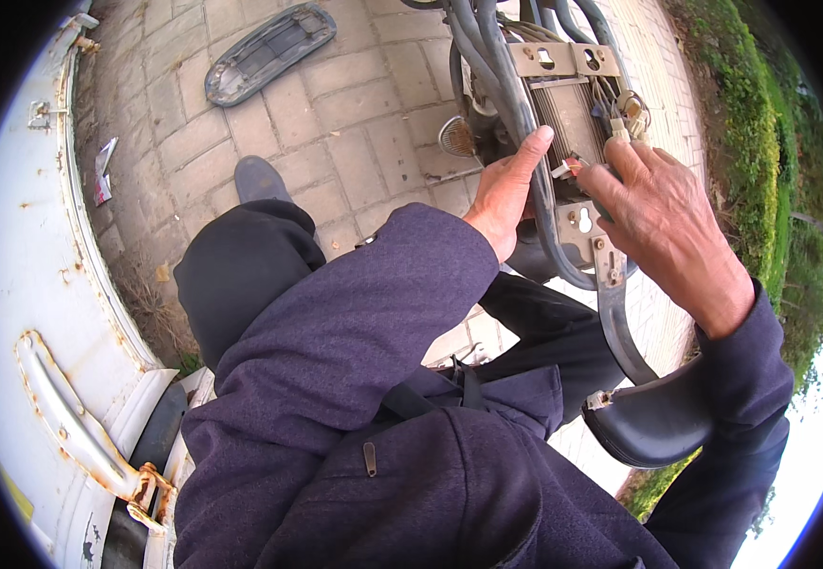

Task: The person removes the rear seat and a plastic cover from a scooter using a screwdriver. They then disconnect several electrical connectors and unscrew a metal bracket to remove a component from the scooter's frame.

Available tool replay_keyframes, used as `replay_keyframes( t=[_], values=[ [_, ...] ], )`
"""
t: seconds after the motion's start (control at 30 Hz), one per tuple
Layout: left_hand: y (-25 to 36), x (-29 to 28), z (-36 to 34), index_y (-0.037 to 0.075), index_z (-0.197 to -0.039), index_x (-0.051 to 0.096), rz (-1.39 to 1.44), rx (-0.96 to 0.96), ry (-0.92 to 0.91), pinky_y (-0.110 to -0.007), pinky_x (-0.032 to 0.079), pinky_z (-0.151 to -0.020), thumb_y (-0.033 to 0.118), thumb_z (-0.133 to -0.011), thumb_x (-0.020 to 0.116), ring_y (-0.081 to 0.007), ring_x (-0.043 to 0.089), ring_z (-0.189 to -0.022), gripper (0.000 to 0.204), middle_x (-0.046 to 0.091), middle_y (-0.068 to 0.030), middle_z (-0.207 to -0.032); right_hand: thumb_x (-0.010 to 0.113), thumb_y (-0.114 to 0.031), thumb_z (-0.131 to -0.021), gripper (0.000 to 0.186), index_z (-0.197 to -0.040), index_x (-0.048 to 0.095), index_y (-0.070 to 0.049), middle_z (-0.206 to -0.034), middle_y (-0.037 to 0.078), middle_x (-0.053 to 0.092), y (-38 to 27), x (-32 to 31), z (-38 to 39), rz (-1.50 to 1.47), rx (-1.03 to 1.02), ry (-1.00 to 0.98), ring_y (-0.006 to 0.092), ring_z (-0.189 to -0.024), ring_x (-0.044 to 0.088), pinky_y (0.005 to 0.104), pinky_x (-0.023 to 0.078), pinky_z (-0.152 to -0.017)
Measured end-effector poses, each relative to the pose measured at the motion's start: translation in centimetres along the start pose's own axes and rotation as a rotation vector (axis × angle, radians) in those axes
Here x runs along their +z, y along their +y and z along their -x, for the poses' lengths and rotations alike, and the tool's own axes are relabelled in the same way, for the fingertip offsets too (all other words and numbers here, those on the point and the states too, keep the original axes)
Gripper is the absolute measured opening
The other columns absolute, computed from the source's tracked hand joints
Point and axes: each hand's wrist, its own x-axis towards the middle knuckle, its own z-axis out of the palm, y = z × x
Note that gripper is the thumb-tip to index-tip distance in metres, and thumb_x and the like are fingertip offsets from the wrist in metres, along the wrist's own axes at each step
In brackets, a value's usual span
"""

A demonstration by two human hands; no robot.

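Note:
A metal vehicle frame with dark tubes stands before me, carrying a finned metal box between its rails. My left hand is closed round the near-left frame tube, its thumb lying up along it; the other fingers are hidden behind the tube. Over the box's right side, my right hand has bent fingers pressed together by a small white-and-red wire connector. Their tips are partly hidden. Loose wires with pale plugs show just beyond its knuckles. A bracket plate with a keyhole slot lies below the box.
A curved black fender hangs near my right forearm. On the brick paving rests a long dark seat base. A rusty white metal panel runs along the left, and a green hedge along the right.

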Motion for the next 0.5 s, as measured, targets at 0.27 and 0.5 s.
replay_keyframes(
  t=[0.27, 0.5],
  values=[
    [0.0, 0.0, 0.0, 0.008, -0.124, 0.072, 0.001, 0.009, -0.019, -0.037, 0.059, -0.088, 0.07, -0.091, 0.069, -0.0174, 0.072, -0.094, 0.071, 0.076, -0.0048, -0.106, 0.077, -0.013, -0.081, 0.034, -0.106, 0.055, -0.006, -0.098, 0.012, 0.057, -1.0, 0.7, 0.1, -0.13, 0.35, -0.167, 0.0319, -0.097, 0.065, 0.0462, 0.052, -0.08],
    [0.1, 0.0, 0.1, 0.008, -0.124, 0.072, 0.032, 0.001, -0.022, -0.037, 0.06, -0.088, 0.067, -0.093, 0.068, -0.0173, 0.072, -0.096, 0.067, 0.076, -0.0055, -0.108, 0.077, -0.018, -0.085, 0.032, -0.104, 0.055, -0.006, -0.094, 0.012, 0.057, -0.3, 0.4, -0.1, 0.008, -0.049, 0.049, 0.0312, -0.092, 0.065, 0.0433, 0.053, -0.071]
  ],
)
